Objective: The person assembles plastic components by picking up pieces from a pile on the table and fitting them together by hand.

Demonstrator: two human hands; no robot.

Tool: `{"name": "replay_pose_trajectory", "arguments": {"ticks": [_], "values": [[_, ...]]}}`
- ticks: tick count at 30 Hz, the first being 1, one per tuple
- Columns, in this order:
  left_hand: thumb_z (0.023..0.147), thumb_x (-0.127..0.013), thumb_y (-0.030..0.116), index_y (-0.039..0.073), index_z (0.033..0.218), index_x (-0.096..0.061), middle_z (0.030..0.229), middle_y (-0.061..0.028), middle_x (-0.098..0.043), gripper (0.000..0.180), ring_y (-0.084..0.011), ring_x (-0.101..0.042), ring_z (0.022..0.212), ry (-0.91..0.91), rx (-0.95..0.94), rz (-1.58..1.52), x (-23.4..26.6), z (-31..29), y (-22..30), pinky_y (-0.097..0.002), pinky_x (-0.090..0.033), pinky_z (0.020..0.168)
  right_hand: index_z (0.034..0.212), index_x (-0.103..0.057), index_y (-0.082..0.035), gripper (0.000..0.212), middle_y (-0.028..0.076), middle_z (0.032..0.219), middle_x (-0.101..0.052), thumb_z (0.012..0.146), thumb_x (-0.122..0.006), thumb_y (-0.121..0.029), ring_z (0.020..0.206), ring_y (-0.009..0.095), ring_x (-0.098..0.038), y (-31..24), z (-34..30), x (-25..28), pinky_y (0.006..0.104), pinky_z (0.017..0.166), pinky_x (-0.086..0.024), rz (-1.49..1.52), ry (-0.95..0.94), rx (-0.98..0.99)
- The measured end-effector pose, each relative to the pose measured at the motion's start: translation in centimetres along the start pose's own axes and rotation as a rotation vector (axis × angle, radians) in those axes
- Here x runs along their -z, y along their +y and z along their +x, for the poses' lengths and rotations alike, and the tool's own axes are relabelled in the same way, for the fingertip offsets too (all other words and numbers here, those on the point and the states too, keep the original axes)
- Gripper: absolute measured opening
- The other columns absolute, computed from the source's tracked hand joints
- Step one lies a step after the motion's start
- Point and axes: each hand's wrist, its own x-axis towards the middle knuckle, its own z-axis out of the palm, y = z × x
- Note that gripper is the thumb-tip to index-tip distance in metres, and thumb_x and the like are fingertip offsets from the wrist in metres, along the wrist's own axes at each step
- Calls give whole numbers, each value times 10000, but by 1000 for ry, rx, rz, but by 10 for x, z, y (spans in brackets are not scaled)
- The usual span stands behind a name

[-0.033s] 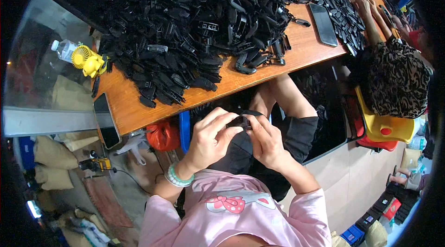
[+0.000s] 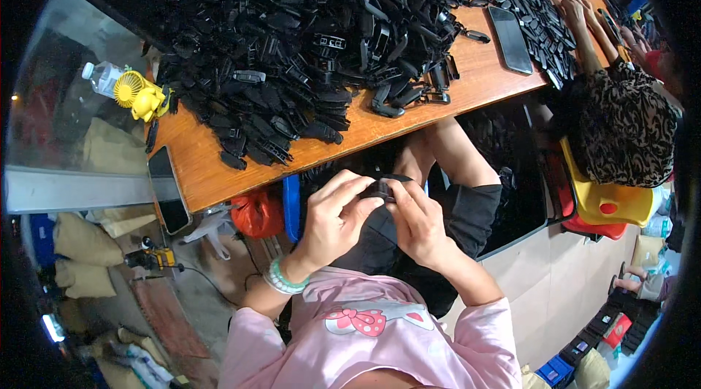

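Over my lap, in front of the table edge, both hands pinch one small black plastic part (image 2: 379, 189). My left hand (image 2: 332, 219) grips its left end between thumb and fingers. On its other end my right hand (image 2: 419, 224) is closed, with the fingers bent over it. Much of the part is hidden by my fingertips, so its exact kind cannot be made out. Beyond my hands, a large heap of black plastic parts (image 2: 292, 60) covers much of the wooden table (image 2: 212, 178).
Phones lie at the table's left corner (image 2: 168, 188) and the right side (image 2: 510, 40). A yellow fan (image 2: 139, 93) and a plastic bottle (image 2: 102, 78) stand at left. At right, a co-worker in a patterned top (image 2: 628, 122) reaches over another pile of parts (image 2: 537, 31).
The black part has turned slightly between my fingertips, showing more of its side. Both hands have stayed nearly in place, still holding it.
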Motion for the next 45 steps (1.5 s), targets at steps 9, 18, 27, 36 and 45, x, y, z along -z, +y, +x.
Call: {"name": "replay_pose_trajectory", "arguments": {"ticks": [9, 18, 27, 36, 45], "values": [[851, -649, 65, -64, 1006, -648, 950, -78, -596, 202, -65, -530, 588, 95, 368, -362, 4, -18, -20, -183, -405, 469, 1103, -578, 1, 419, 123, 968, -567, 716, -736, -18, 808, 201, -598, 11, -1, -25, 275, 685, -488, 388, 94, -318], [839, -644, 27, -32, 1049, -654, 926, -76, -615, 218, -85, -568, 594, 29, 288, -405, 19, -18, -24, -199, -433, 484, 918, -646, 46, 184, 75, 821, -578, 751, -715, 14, 734, 147, -602, 13, 11, -24, 231, 619, -492, 664, 28, -494], [770, -617, -25, 37, 1005, -611, 922, -112, -512, 243, -268, -583, 717, 198, -127, 969, 87, -3, -60, -375, -484, 595, 1000, -614, -7, 211, 130, 917, -580, 794, -620, 36, 871, 248, -610, 52, 19, -23, 315, 722, -484, 159, 221, -268], [750, -669, -24, 14, 954, -596, 1016, -147, -576, 220, -242, -596, 705, 254, -427, 1008, 89, -3, -67, -341, -499, 588, 1060, -659, -124, 335, 102, 1049, -518, 742, -603, -35, 943, 277, -488, 87, 79, 26, 378, 795, -394, -681, 185, 49], [902, -504, -28, 51, 1005, -430, 891, -141, -603, 149, -64, -437, 536, 384, 112, -235, 28, -17, -46, -194, -386, 454, 901, -664, -63, 263, 89, 1125, -562, 647, -708, -12, 1026, 289, -512, 85, 78, 37, 380, 875, -428, -493, 208, -19]]}}
